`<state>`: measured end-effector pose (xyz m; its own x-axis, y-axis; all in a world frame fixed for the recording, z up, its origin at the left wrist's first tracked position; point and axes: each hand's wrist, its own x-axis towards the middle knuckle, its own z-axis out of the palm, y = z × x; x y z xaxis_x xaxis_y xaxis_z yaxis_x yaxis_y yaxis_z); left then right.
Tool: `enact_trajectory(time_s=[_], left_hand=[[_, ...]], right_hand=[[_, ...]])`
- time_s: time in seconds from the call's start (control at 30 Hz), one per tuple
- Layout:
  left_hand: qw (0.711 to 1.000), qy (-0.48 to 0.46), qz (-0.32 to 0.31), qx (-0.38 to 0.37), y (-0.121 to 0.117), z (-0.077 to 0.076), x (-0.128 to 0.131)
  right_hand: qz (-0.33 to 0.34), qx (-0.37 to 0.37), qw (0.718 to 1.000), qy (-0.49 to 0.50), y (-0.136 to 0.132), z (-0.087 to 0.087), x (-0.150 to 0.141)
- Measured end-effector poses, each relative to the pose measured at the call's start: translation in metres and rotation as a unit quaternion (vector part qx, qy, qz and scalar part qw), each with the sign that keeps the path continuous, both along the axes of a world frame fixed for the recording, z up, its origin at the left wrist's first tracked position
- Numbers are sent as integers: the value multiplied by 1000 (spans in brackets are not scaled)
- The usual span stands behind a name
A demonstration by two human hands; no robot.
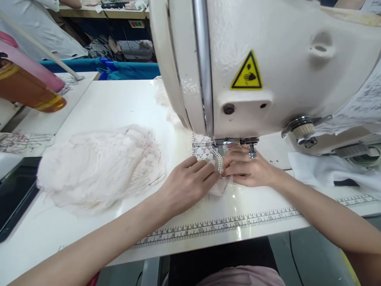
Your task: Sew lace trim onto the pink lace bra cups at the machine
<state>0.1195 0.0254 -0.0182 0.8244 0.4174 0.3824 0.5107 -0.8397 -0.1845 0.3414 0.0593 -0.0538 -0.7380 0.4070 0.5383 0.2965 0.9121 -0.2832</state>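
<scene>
White lace fabric (205,153) with a dotted trim lies beneath the head of a sewing machine (268,47). My left hand (190,184) rests on the lace from the left, its fingers curled and pressed together on the fabric near the trim. From the right, my right hand (251,167) reaches in beside the needle area, fingers bent against the edge of the lace; its fingertips are partly hidden. Left of my left hand sits a loose heap of pale, fringed lace pieces (98,171).
A printed ruler (214,228) runs along the table's front edge. At the left are a dark tablet-like device (18,194), an amber bottle (32,85) and a pink bottle (35,59). White cloth (321,172) lies right. A person in white (38,31) stands behind.
</scene>
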Motion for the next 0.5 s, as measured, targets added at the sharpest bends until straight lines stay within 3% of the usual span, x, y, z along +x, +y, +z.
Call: enact_trajectory(time_s=[0.17,0.37,0.5], left_hand=[[998,-45,1,48,0,-17,0],[997,-48,25,52,-1,-18,-5],[998,-59,3,30,1,-20,-6]], right_hand=[[-1,10,999,-37,-1,0,2],[36,9,999,-29,-1,4,1],[50,1,999,5,0,2,-1]])
